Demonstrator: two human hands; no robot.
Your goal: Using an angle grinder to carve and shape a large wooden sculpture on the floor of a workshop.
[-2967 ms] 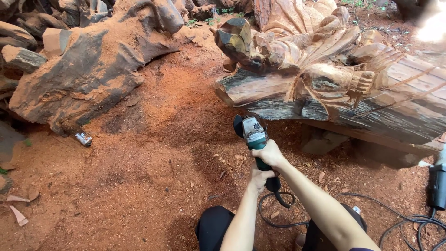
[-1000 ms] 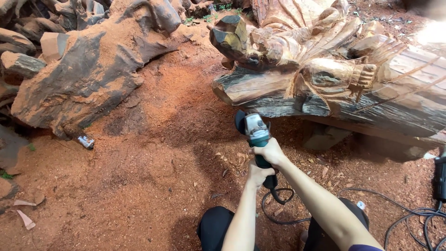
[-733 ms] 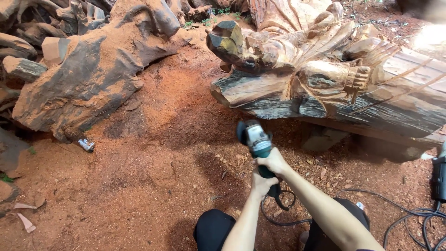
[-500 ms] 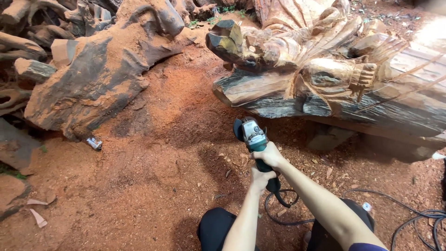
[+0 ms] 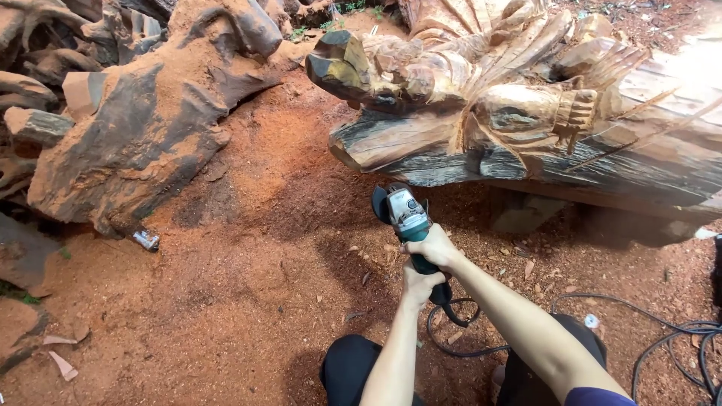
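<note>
Red-orange sawdust and dirt ground (image 5: 248,301) covers pretty much everything in this outdoor carving spot, with loose wood chips scattered around. Up top right sits a big carved pale-and-dark wooden log sculpture (image 5: 526,113), lying on its side, with fan-like ridges and a carved hand shape cut into it; its underside is dark and weathered. Over on the left there's a huge rough reddish-brown root stump (image 5: 143,135), dusted with the same sawdust, well apart from the carving. A small silvery crushed-looking object (image 5: 147,240) lies on the ground just below the stump; can't tell what it is exactly.

Both arms come in from the bottom edge. The right hand (image 5: 434,249) is wrapped tight around the body of a teal and silver handheld angle grinder (image 5: 406,214), fingers curled closed on it. The left hand (image 5: 418,286) is clamped lower down on the same tool, at the dark rear end of the handle, just behind the right one. The grinder is held above the ground, its disc end pointing toward the log's lower edge, near it but not touching as far as I can see.

A black power cord (image 5: 451,331) runs off the grinder's tail and loops on the ground between the person's black-trousered knees (image 5: 350,368). More black cables (image 5: 677,338) snake across the dirt at the right.
</note>
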